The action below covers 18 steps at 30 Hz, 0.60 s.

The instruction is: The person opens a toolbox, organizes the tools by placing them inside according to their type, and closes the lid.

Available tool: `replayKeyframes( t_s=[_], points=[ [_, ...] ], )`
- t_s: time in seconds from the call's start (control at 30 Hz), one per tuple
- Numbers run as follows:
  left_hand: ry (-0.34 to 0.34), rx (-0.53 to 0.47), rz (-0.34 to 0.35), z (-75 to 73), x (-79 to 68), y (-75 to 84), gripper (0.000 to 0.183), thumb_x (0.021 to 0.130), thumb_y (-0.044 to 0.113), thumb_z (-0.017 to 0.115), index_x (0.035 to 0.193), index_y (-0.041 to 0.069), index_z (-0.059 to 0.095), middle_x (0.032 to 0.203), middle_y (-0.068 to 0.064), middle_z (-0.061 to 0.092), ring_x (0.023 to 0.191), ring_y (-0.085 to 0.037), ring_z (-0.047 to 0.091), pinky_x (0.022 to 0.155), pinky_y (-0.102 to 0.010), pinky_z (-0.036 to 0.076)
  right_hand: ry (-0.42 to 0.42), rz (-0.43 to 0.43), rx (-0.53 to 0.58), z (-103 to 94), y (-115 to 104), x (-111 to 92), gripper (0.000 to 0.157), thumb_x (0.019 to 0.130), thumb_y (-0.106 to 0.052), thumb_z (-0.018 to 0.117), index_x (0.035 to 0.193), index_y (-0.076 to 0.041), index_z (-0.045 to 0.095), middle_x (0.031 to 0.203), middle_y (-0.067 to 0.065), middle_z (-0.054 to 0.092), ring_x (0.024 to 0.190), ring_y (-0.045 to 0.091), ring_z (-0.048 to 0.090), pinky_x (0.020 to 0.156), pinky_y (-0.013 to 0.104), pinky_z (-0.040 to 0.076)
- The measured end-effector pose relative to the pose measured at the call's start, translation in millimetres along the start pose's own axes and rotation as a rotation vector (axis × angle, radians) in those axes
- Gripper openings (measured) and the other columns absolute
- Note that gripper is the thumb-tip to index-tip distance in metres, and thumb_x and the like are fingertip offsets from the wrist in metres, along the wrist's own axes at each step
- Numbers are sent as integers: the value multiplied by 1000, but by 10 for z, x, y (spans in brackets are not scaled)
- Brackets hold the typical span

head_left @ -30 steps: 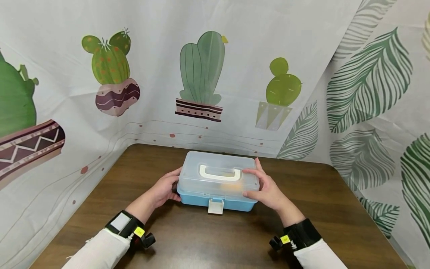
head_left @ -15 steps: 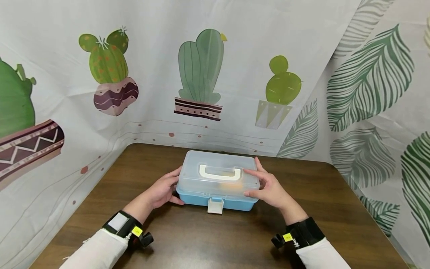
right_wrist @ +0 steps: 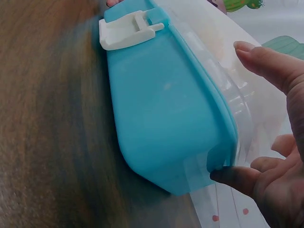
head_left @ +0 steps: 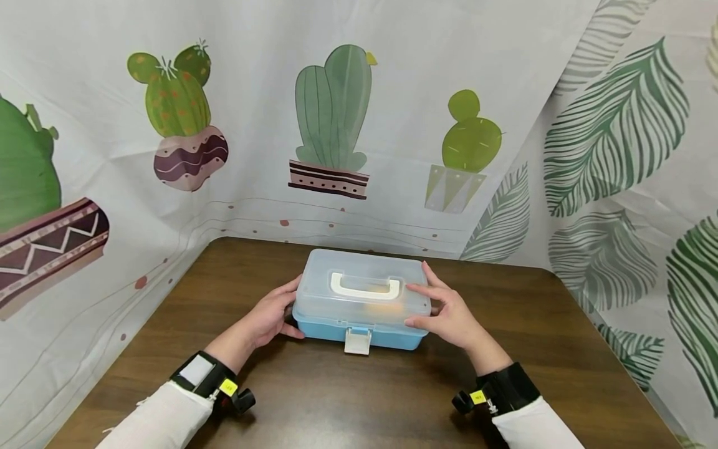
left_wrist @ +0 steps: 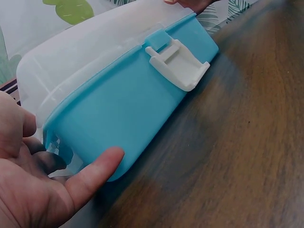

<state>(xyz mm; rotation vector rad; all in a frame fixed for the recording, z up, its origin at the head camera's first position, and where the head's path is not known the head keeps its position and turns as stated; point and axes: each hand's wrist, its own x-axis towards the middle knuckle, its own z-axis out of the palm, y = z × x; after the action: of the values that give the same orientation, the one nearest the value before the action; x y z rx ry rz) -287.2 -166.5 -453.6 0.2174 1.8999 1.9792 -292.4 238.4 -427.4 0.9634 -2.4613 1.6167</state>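
Note:
A storage box (head_left: 359, 337) with a light-blue base and a frosted clear lid (head_left: 322, 265) stands on the table in the head view. Its lid is down, and the white handle (head_left: 364, 292) lies folded on top. The white front latch (left_wrist: 180, 65) is flipped outward, off the lid. My left hand (head_left: 271, 317) holds the box's left end, thumb along the front corner and fingers round the end. At the right end, my right hand (head_left: 449, 310) spans the lid with thumb and fingers spread, and a lower finger touches the blue base in the right wrist view. Something orange shows blurred through the lid.
The brown wooden table (head_left: 348, 399) extends around the box on all sides. Behind it hangs a white cloth (head_left: 252, 125) printed with cacti, and a leaf-printed cloth (head_left: 611, 149) covers the right side. Each wrist wears a black strap (head_left: 507, 388) with a small camera.
The head view has shifted slightly. My left thumb has stretched a little farther along the box's lower front corner. The box and my right hand keep nearly the same place.

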Motion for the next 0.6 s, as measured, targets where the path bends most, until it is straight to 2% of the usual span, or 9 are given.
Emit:
replayKeyframes(
  t_s=[0.3, 0.4, 0.43, 0.53, 0.6],
  points=[
    [32, 0, -17, 19, 17, 1, 50, 113, 33, 37, 162, 39, 30, 162, -11, 42, 132, -32, 52, 79, -56, 62, -4, 30, -76, 4, -23, -19, 66, 81, -20, 89, 142, -16, 63, 175, 10, 9, 153, 47, 29, 79, 25, 59],
    [45, 3, -16, 18, 24, -7, 51, 112, 33, 38, 162, 36, 30, 161, -13, 43, 132, -33, 53, 78, -56, 63, -15, 45, -123, 8, -46, -27, 70, 80, -25, 90, 143, -21, 60, 175, 12, 7, 153, 47, 29, 76, 29, 58],
    [52, 2, -16, 18, 24, -8, 51, 112, 32, 39, 162, 35, 31, 160, -14, 44, 132, -34, 53, 78, -56, 63, -20, 45, -143, 9, -49, -27, 72, 80, -27, 90, 144, -22, 59, 175, 13, 6, 153, 47, 29, 74, 32, 58],
    [75, 2, -16, 12, 11, -8, 52, 112, 32, 40, 163, 33, 31, 160, -16, 45, 134, -34, 52, 78, -56, 63, -28, 38, -210, 19, -69, -22, 76, 79, -32, 91, 146, -25, 56, 175, 14, 6, 155, 47, 25, 92, 51, 57],
    [87, 1, -17, 10, -6, 0, 52, 111, 31, 40, 163, 31, 32, 159, -16, 45, 136, -35, 52, 78, -56, 63, -30, 34, -243, 23, -85, -17, 79, 78, -35, 91, 148, -26, 54, 175, 12, 7, 156, 47, 23, 104, 63, 49]
  ],
)
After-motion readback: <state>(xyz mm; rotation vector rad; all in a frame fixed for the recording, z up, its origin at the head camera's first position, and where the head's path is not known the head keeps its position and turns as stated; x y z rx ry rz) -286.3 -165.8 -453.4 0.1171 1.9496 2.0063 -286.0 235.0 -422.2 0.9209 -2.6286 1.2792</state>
